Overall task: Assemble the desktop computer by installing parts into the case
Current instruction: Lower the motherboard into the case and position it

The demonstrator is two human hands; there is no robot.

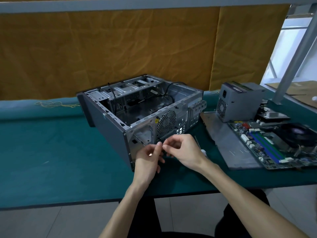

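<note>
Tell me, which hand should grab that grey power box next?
Probably the right hand. The power supply stands on the right side of the table, beyond that hand, while the left hand sits in front of the case.

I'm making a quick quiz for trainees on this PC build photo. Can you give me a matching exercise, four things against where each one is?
Things:
1. computer case
2. power supply
3. motherboard
4. hands (left hand, right hand)

Places:
A. standing upright on the grey panel, behind the motherboard
B. lying open on the green mat, centre of the table
C. close together at the case's rear panel, fingertips almost meeting
D. flat at the right, blue and green slots facing up

Pairs: 1-B, 2-A, 3-D, 4-C
</note>
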